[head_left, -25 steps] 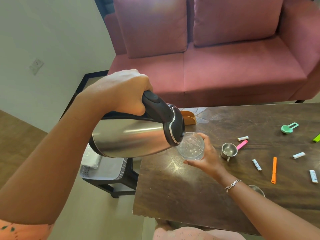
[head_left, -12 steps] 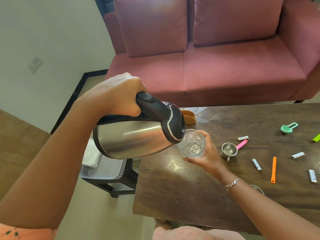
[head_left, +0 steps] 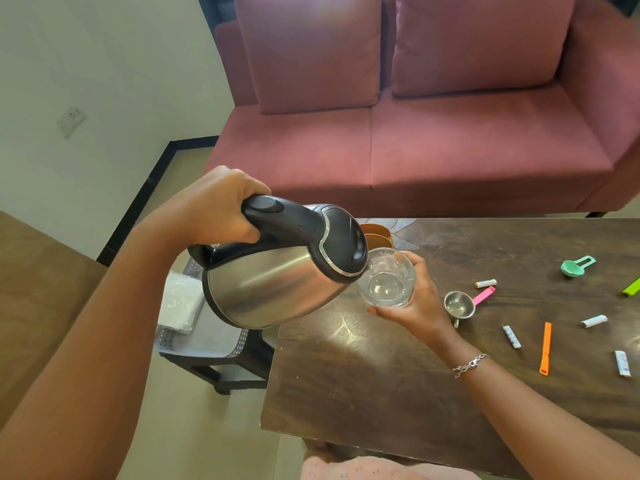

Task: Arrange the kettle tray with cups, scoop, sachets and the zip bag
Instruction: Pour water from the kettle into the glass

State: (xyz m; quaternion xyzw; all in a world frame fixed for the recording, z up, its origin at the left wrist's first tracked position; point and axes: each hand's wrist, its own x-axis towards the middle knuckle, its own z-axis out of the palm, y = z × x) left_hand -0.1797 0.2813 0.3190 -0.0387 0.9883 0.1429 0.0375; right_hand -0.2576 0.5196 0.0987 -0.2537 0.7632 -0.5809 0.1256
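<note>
My left hand [head_left: 221, 206] grips the black handle of a steel kettle [head_left: 277, 282], which is tilted with its spout at the rim of a clear glass cup [head_left: 388, 280]. My right hand [head_left: 419, 303] holds that cup just above the dark wooden table [head_left: 346, 375]; it has water in it. A steel measuring scoop with a pink handle [head_left: 460, 304] lies right of the cup. White sachets [head_left: 512, 336] [head_left: 594, 321] [head_left: 486, 283] are scattered on the table. A green scoop [head_left: 576, 266] lies further right.
An orange clip [head_left: 545, 348] and a green clip [head_left: 632, 287] lie among the sachets. A copper tin [head_left: 375, 233] stands behind the kettle. A low black stool with a tray and a white bag [head_left: 180, 303] is left of the table. A red sofa [head_left: 415, 150] is behind.
The kettle has tipped back from nearly level toward upright, its base dropping. The cup stays in my right hand at the spout.
</note>
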